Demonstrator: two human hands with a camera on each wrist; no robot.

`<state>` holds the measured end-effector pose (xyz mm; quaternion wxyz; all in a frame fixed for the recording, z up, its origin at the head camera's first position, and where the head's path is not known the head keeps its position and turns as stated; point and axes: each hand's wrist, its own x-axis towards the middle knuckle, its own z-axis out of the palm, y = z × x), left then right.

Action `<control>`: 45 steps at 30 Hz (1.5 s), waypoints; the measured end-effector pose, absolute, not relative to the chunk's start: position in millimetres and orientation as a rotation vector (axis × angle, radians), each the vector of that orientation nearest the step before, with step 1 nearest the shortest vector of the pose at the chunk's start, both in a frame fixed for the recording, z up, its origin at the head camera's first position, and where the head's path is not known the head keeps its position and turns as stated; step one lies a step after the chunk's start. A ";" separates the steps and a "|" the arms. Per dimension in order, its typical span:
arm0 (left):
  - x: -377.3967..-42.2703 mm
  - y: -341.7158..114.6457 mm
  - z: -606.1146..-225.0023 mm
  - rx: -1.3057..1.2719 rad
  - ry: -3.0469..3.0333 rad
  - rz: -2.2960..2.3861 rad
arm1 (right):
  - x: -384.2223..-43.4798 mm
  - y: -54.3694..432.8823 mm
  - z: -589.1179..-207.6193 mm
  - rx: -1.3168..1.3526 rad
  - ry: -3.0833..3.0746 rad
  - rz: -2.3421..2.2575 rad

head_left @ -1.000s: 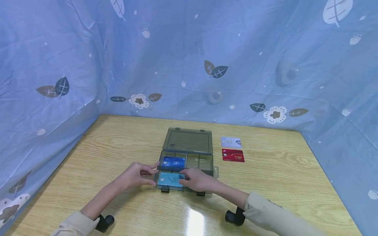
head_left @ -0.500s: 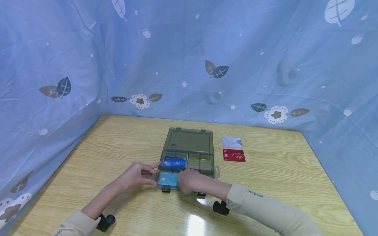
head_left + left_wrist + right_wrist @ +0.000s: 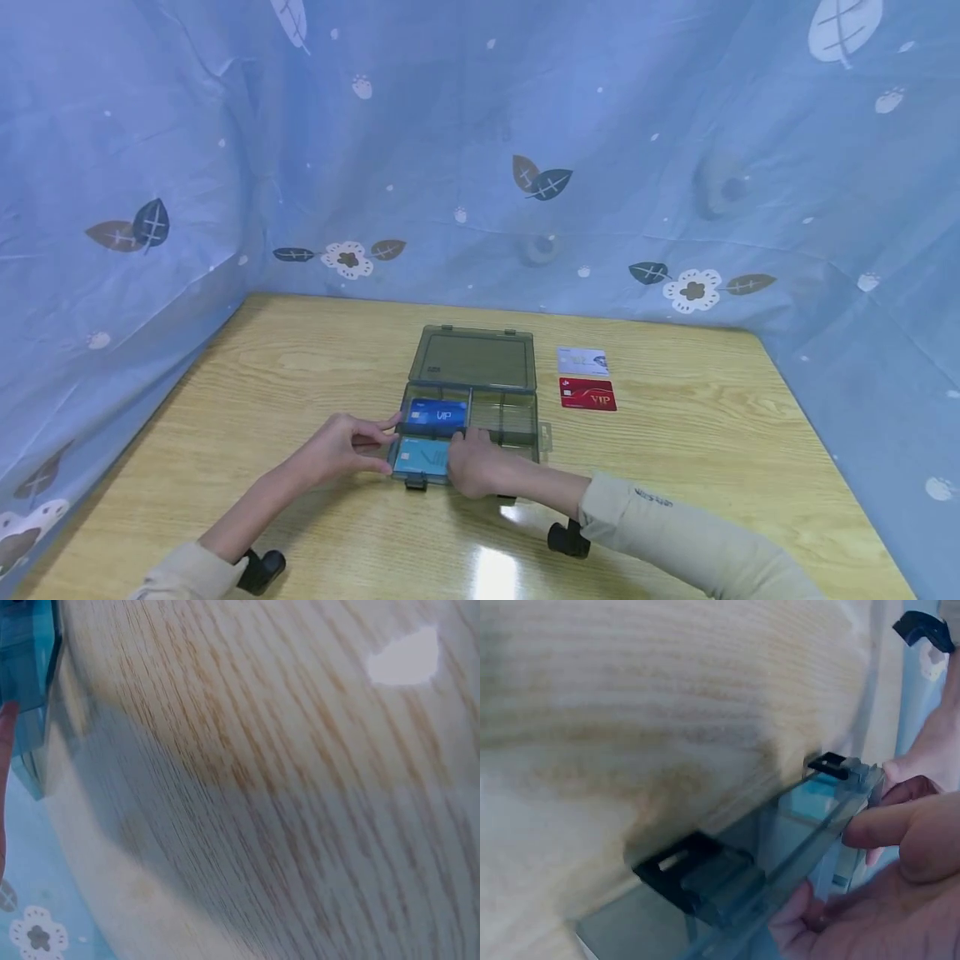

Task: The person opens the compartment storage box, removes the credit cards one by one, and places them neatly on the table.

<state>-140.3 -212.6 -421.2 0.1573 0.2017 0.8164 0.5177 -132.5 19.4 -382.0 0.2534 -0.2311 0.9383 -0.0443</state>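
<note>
A smoky see-through divided box lies on the table with its lid folded back. Its front left compartment holds a light blue card, and a dark blue VIP card sits behind that. My left hand spreads thumb and fingers against the box's left side. Over the light blue card's right end is my right hand, its fingertips hidden in the head view. In the right wrist view that hand's thumb and fingers reach in at the box's front rim; I cannot tell whether they pinch the card.
Right of the box, a silver card and a red VIP card lie flat on the wooden table. Two black latches stick out at the box's front. A blue patterned cloth hangs behind and at both sides.
My right hand has turned over the light blue card, its back now upward, and its wrist has swung left and inward. The left hand stays at the box's side.
</note>
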 end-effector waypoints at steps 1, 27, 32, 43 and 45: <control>-140.1 -213.1 -421.0 0.574 2.345 1.475 | -132.1 20.8 -382.0 -0.635 2.561 -0.163; -138.7 -212.5 -419.8 0.561 2.354 1.471 | -151.7 39.4 -383.9 -0.785 2.567 -1.020; -139.1 -213.5 -421.0 0.575 2.355 1.467 | -152.3 36.6 -393.3 -0.826 2.505 -1.152; -140.0 -214.2 -420.7 0.580 2.358 1.439 | -152.1 38.6 -405.6 -0.936 2.441 -1.242; -139.8 -214.2 -420.8 0.582 2.361 1.432 | -151.4 40.0 -405.4 -0.868 2.419 -1.264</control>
